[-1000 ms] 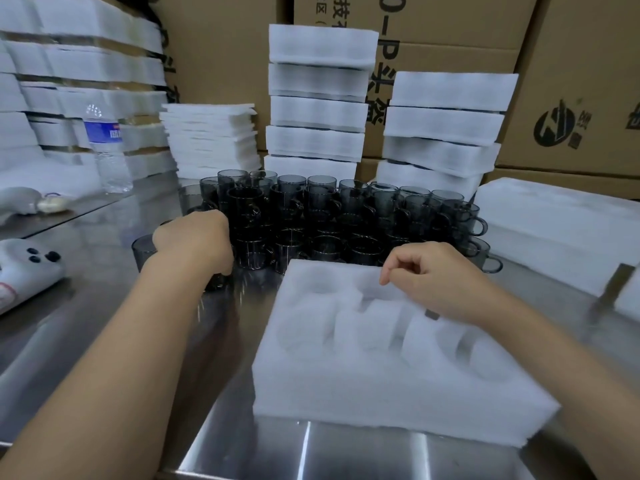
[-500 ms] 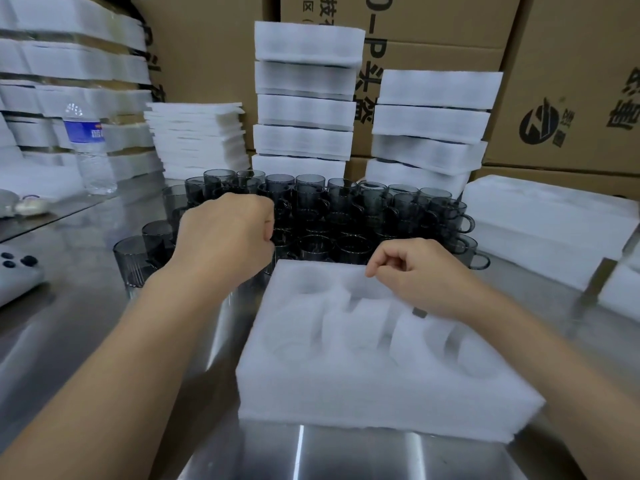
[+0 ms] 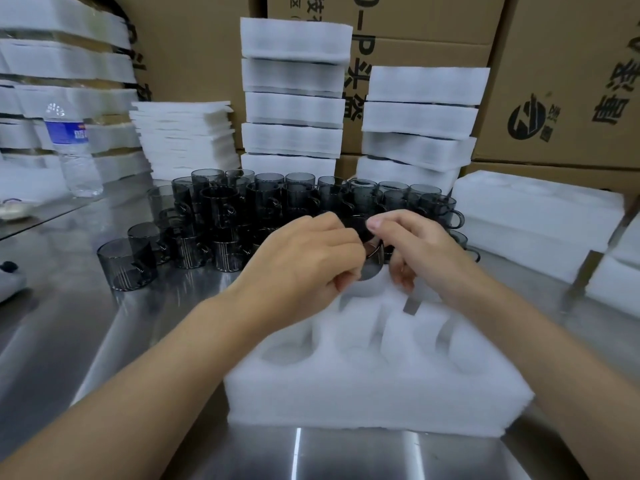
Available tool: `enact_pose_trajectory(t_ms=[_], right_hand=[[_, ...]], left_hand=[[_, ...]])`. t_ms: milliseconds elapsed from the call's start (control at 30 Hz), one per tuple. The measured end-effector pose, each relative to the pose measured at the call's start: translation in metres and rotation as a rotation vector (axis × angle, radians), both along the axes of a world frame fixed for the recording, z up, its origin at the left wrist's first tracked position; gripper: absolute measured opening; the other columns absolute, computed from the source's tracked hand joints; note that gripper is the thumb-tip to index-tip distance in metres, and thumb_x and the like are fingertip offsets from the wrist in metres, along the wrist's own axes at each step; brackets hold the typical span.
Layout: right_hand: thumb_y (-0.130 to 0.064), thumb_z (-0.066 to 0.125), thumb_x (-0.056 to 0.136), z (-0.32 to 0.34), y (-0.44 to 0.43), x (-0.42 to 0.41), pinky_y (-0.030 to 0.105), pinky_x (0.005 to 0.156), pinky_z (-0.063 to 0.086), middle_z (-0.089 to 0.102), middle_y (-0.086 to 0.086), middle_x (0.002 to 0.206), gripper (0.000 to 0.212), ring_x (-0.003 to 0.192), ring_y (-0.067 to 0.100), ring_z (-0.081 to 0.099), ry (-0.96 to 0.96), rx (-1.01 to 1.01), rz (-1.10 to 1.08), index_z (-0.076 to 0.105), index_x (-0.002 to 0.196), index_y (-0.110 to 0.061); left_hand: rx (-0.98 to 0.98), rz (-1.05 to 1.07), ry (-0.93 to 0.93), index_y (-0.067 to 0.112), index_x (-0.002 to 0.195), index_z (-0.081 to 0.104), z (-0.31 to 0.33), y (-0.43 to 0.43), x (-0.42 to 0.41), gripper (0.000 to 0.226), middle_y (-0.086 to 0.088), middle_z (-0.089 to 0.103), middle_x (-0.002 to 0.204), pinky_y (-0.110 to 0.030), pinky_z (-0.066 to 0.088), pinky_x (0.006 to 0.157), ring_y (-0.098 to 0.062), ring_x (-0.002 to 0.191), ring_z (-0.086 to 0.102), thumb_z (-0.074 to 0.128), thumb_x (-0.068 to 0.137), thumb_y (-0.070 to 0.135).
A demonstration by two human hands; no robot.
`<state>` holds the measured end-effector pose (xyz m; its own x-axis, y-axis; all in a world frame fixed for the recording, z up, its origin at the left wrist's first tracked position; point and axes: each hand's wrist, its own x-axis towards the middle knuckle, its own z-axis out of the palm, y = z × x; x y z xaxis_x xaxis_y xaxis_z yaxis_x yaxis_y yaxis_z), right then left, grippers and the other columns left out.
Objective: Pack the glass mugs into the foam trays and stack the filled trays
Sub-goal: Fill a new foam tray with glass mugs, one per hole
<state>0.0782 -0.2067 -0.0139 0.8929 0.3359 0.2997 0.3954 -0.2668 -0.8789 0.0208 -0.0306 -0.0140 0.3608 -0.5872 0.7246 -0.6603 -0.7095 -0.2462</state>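
left hand (image 3: pixel 304 261) curled round a dark glass mug (image 3: pixel 373 263) | right hand (image 3: pixel 427 251) pinching the same mug from the other side | mug over a far-row pocket of the foam tray (image 3: pixel 346 396), seating unclear | tray on the counter (image 3: pixel 69 327) | loose mugs (image 3: pixel 256 209) clustered just behind

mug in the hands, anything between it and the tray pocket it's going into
Nothing visible. The mug, held by the left hand and right hand, hangs right over an empty back pocket of the foam tray, its base at the pocket's mouth. The loose mugs stand behind the tray.
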Motion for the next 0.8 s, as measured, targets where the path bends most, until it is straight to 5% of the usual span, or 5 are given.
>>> enact_pose_trajectory(t_ms=[167, 267, 400, 567, 800], right_hand=[[-0.034, 0.067, 0.082, -0.001, -0.002, 0.003, 0.023, 0.045, 0.048, 0.067, -0.016, 0.066, 0.016, 0.055, 0.001, 0.059, 0.035, 0.119, -0.037, 0.065, 0.093, -0.023], [-0.026, 0.065, 0.086, -0.001, -0.003, 0.003, 0.025, 0.055, 0.055, 0.070, -0.007, 0.071, 0.013, 0.058, 0.007, 0.062, 0.045, 0.196, -0.009, 0.065, 0.095, -0.017], [-0.021, 0.067, 0.086, -0.003, -0.003, 0.003, 0.030, 0.067, 0.057, 0.073, -0.004, 0.080, 0.017, 0.070, 0.013, 0.065, 0.025, 0.259, 0.031, 0.063, 0.102, -0.017], [-0.031, 0.068, 0.074, -0.003, -0.006, 0.001, 0.021, 0.064, 0.054, 0.074, -0.007, 0.082, 0.029, 0.071, 0.007, 0.067, -0.023, 0.276, 0.079, 0.063, 0.100, -0.021], [-0.023, 0.063, 0.089, -0.003, -0.005, -0.001, 0.024, 0.070, 0.057, 0.073, 0.001, 0.088, 0.017, 0.079, 0.015, 0.066, -0.017, 0.270, 0.099, 0.075, 0.078, -0.028]], left_hand=[[-0.337, -0.056, 0.229, 0.020, 0.078, 0.054, -0.007, 0.003, 0.006, 0.027, 0.003, 0.059, 0.097, -0.024, 0.040, 0.077, -0.018, 0.086, 0.047, 0.079, 0.069, 0.013], [-0.555, -0.040, 0.459, 0.044, 0.107, 0.043, -0.011, 0.007, 0.012, 0.058, 0.014, 0.046, 0.115, -0.010, 0.036, 0.083, -0.004, 0.106, 0.046, 0.082, 0.067, 0.030], [-0.765, -0.133, 0.810, 0.051, 0.124, 0.031, -0.011, 0.008, 0.016, 0.086, 0.010, 0.051, 0.125, -0.021, 0.049, 0.084, -0.002, 0.103, 0.059, 0.087, 0.062, 0.029], [-0.829, -0.210, 0.958, 0.035, 0.138, 0.031, -0.011, 0.008, 0.017, 0.091, 0.005, 0.060, 0.113, -0.020, 0.054, 0.072, -0.010, 0.080, 0.070, 0.084, 0.067, 0.018], [-0.771, -0.180, 1.006, 0.039, 0.138, 0.031, -0.014, 0.010, 0.019, 0.094, 0.002, 0.061, 0.111, -0.022, 0.053, 0.076, -0.009, 0.082, 0.069, 0.084, 0.059, 0.035]])
